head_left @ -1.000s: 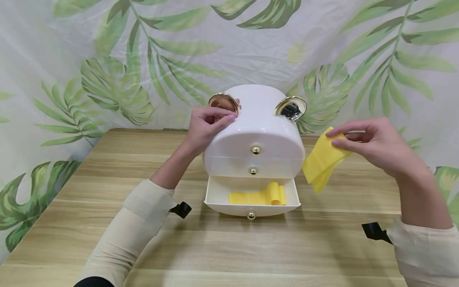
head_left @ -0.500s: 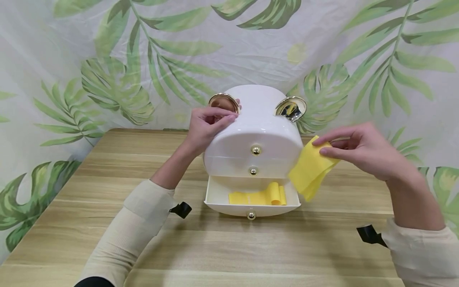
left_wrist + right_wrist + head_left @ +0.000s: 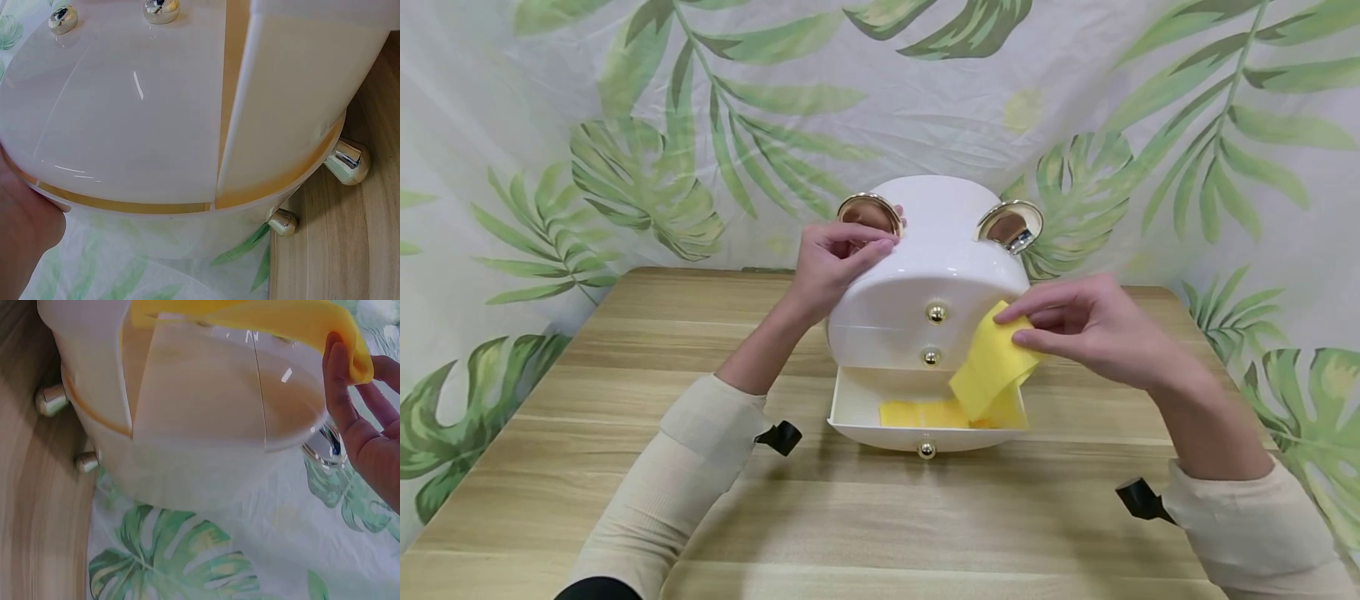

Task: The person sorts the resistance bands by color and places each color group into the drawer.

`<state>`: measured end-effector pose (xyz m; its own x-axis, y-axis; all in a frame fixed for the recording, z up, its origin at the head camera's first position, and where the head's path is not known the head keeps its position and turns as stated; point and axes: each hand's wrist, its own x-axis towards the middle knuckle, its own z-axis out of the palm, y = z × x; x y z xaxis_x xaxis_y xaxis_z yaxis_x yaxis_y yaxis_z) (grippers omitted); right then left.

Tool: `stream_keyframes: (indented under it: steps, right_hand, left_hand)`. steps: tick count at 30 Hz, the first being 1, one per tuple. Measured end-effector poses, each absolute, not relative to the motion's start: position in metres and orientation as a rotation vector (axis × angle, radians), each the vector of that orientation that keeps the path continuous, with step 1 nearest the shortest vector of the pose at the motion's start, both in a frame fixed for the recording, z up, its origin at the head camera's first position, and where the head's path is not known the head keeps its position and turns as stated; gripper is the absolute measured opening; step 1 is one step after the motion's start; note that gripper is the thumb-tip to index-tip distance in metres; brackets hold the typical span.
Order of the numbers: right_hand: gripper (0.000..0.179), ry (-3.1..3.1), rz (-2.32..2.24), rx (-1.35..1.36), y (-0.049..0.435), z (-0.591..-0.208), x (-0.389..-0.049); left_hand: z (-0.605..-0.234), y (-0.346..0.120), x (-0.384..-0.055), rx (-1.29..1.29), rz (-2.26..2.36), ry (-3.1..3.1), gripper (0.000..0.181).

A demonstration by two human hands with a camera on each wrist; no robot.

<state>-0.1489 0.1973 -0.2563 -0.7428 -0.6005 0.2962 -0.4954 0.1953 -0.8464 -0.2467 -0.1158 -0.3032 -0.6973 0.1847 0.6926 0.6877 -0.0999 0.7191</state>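
A white storage box (image 3: 940, 242) with gold-rimmed ears and round gold knobs stands on the table. Its bottom drawer (image 3: 857, 392) is pulled out. My left hand (image 3: 838, 265) grips the left ear (image 3: 868, 212), thumb in front and fingertips showing behind it. Between thumb and fingers, my right hand (image 3: 1075, 329) pinches the top end of a yellow resistance band (image 3: 996, 362). The band hangs folded over the right side of the drawer, its lower end overlapping a yellow strip (image 3: 917, 414) lying inside. In the right wrist view the pinched band (image 3: 294, 322) stretches toward the drawer.
The wooden table (image 3: 880, 525) extends in front and to both sides of the box. A leaf-patterned cloth (image 3: 760, 100) hangs close behind it. Small knob-like feet (image 3: 350, 161) show under the box in the left wrist view.
My right hand has moved left and slightly down, carrying the yellow resistance band from beside the box to over the open drawer. My left hand has stayed on the ear.
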Motion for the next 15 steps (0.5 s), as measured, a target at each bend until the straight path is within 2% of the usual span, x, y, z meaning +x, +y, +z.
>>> stream_keyframes:
  steps: [15]
  right_hand:
    - [0.023,2.316,-1.583,-1.201,0.136,-0.260,-0.149]
  left_hand:
    - [-0.303,-0.115,-0.247,-0.976,-1.827,-1.803,0.010]
